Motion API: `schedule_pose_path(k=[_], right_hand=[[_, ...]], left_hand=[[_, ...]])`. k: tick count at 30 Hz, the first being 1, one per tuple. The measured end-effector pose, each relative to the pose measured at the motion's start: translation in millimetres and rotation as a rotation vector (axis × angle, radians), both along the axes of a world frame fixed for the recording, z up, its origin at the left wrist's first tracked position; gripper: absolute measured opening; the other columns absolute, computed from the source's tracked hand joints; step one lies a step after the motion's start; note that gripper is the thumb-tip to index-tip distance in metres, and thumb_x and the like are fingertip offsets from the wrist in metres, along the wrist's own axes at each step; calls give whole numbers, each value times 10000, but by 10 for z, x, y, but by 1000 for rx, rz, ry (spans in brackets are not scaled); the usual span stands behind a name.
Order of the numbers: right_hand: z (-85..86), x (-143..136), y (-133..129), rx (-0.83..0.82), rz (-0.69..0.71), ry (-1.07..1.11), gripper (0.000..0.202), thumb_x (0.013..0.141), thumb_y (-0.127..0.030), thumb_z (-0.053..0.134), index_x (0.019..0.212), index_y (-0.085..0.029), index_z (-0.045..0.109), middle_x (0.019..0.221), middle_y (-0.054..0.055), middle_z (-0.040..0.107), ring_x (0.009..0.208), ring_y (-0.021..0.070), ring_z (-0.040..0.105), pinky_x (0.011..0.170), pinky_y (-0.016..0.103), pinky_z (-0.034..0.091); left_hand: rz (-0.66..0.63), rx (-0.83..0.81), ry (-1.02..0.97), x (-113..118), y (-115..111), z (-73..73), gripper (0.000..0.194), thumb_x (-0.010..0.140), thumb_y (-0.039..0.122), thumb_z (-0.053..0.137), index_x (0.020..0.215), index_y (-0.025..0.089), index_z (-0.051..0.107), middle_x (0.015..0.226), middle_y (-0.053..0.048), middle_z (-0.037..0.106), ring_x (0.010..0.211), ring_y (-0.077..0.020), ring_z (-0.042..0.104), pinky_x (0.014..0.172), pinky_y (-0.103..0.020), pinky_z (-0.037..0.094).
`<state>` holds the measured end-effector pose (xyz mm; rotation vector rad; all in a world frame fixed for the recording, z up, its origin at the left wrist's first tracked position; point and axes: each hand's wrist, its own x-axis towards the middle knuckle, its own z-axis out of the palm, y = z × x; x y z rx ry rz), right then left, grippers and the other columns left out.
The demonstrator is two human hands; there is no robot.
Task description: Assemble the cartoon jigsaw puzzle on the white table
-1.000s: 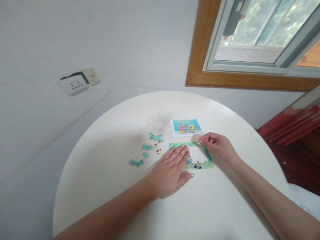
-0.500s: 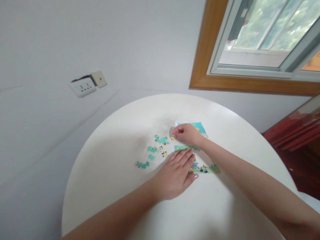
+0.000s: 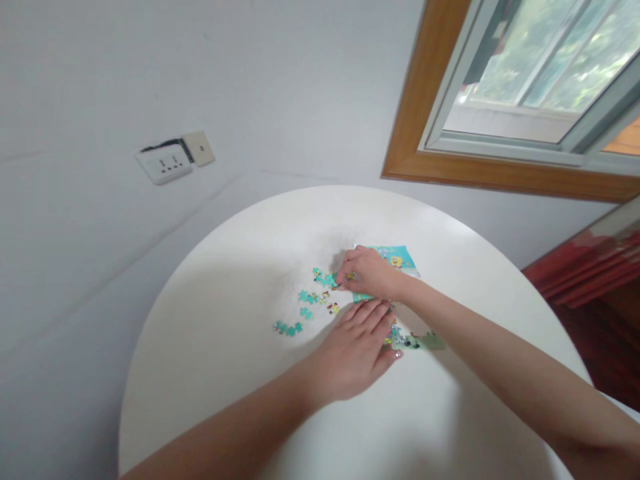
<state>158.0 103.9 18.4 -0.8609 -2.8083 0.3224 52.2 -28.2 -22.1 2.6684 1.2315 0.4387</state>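
Observation:
My left hand (image 3: 353, 347) lies flat with its fingers stretched out over the partly joined jigsaw puzzle (image 3: 430, 341), hiding much of it. Its lower edge, with green ground and small figures, shows to the right of the thumb; a teal strip shows above the fingers. My right hand (image 3: 367, 273) is curled, fingertips pinched down at the right end of a cluster of loose teal puzzle pieces (image 3: 327, 279). The piece at the fingertips is mostly hidden. A yellowish puzzle piece (image 3: 351, 275) shows through the gap between thumb and fingers. Behind this hand lies a teal picture sheet (image 3: 407, 257) with a yellow cartoon figure.
More loose pieces lie to the left: a red and yellow piece (image 3: 333, 308), a teal piece (image 3: 306, 313) and a short row of teal pieces (image 3: 287, 329). The round white table (image 3: 200, 347) meets a wall with a socket (image 3: 167, 164). A wood-framed window (image 3: 500, 180) is at upper right.
My right hand has moved slightly left and down from beside the yellowish piece to the teal cluster, fingers now lower. My left hand stays flat on the puzzle. The view has shifted slightly.

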Motion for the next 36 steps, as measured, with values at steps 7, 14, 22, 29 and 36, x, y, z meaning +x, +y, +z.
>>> schedule_pose_path(k=[7,14,22,29,36], right_hand=[[-2,82,105,-93,88,48,86,774,-205,722,858,-204,744,895,41,693,892,183,582,918,355,365],[-67,207,118,-119,146,151,84,787,-161,689,860,-174,727,885,52,691,875,179,594,883,337,407],[-109,267,143,-127,174,222,58,776,-178,694,830,-156,691,846,48,672,847,174,587,852,338,416],[-94,253,109,-260,133,259,54,772,-132,659,794,-174,685,785,7,685,755,135,597,770,272,433],[109,432,-99,-395,-15,437,87,786,-187,642,850,-169,698,803,9,669,767,123,563,721,244,415]], left_hand=[[8,-18,-55,4,12,41,516,981,472,311,1385,164,400,1496,-96,370,1382,-251,304,1141,-442,244],[44,19,-130,-51,37,246,319,959,312,424,1215,169,550,1251,-79,559,1240,-246,427,1092,-426,331],[284,60,-234,-426,367,357,284,888,68,444,1086,153,630,982,-71,610,967,-221,527,905,-386,447],[360,106,-135,-571,497,160,149,870,185,565,952,154,685,924,-84,590,930,-243,506,867,-407,443],[334,142,-316,-455,465,255,134,888,219,539,863,178,664,853,-44,590,866,-203,513,821,-359,430]])
